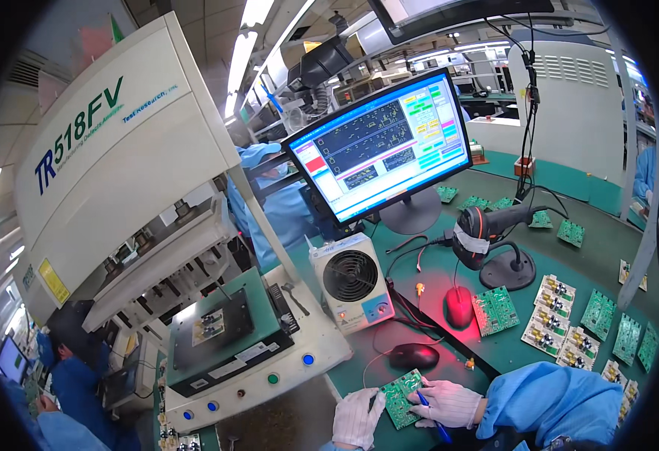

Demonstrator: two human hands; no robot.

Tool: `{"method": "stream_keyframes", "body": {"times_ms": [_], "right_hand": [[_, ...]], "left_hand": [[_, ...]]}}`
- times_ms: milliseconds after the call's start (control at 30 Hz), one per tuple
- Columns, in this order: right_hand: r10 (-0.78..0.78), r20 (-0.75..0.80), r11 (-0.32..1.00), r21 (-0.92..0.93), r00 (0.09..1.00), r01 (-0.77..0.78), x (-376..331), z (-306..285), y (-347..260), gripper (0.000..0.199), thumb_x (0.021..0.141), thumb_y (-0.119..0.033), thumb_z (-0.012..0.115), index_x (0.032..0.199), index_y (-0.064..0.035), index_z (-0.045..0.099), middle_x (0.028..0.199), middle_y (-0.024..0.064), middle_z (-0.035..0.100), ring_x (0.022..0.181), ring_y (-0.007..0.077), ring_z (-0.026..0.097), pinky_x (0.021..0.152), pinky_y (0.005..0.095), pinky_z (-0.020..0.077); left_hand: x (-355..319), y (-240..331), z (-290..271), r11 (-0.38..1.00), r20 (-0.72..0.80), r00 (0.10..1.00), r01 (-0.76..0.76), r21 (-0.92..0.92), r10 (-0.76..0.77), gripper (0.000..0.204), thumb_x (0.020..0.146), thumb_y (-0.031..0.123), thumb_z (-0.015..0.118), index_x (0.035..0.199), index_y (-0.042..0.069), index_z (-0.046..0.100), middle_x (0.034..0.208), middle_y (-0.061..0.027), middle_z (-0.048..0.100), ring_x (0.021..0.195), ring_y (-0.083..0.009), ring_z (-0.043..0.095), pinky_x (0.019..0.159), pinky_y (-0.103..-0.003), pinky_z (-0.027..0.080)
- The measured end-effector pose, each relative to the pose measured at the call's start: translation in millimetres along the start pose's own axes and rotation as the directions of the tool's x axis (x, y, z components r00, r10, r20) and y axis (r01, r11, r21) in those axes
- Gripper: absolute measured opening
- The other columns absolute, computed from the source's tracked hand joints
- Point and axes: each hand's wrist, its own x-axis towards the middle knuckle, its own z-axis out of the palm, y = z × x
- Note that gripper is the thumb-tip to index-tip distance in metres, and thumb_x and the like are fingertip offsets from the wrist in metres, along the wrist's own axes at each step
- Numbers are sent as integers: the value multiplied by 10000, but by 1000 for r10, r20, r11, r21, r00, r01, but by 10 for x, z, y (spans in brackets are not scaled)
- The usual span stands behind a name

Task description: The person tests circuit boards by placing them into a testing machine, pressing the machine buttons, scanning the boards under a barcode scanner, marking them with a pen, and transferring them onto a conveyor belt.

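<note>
Near the lower edge, a green circuit board point(401, 389) lies between my hands, tilted. My left hand point(355, 418), in a white striped glove, pinches the board's left edge. My right hand point(453, 404), gloved the same way, holds a blue pen point(443, 431) whose upper part lies against the board's right side. Just beyond the board sits a black mouse point(413, 356). Another mouse point(459, 307), lit red, is farther off beside a flat green circuit board point(496, 310).
A large test machine point(119, 128) fills the left, with a circuit board point(208, 325) on its bed. Behind my hands stand a fan unit point(349, 278), a monitor point(382, 150) and a scanner on a stand point(487, 237). Several boards point(547, 331) crowd the right; people in blue work beyond.
</note>
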Motion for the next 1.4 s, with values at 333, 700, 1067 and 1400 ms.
{"method": "stream_keyframes", "body": {"times_ms": [333, 700, 1067, 1400], "right_hand": [[661, 315, -107, 938, 681, -329, 190, -291, -317, 111, 897, -33, 571, 968, 52, 568, 760, 34, 548, 612, 114, 582, 572, 245, 523], [21, -277, 1000, 1, 961, -21, 91, -250, -76, 311, 715, -196, 769, 943, -90, 585, 1003, 118, 643, 891, 332, 611, 799, 456, 470], [94, -296, 995, 43, 951, -85, 1816, -581, 278, 230, 851, -223, 671, 982, -74, 555, 788, 170, 616, 715, 365, 611, 612, 483, 468], [491, -129, 828, -238, 861, -508, 3770, 371, 1306, 142, 841, -109, 604, 839, -46, 732, 850, 206, 704, 818, 352, 709, 690, 450, 584]], "left_hand": [[27, 423, -774, 999, -341, 939, -47, 5, 46, 236, 787, 229, 749, 905, 58, 637, 838, -118, 661, 785, -311, 626, 743, -423, 493], [891, -1862, -2410, 744, -406, 887, 422, 518, -221, 405, 847, 375, 650, 1140, 95, 651, 1144, -164, 656, 1103, -363, 574, 956, -457, 437], [1172, -2288, -2788, 588, -54, 989, 125, 799, -136, 418, 840, 367, 659, 1157, 94, 658, 1240, -121, 594, 1205, -302, 514, 1041, -431, 401], [1307, -2403, -2790, 472, -149, 989, 123, 873, 18, 289, 812, 271, 656, 997, 51, 624, 1034, -119, 639, 959, -291, 608, 824, -422, 490]]}}
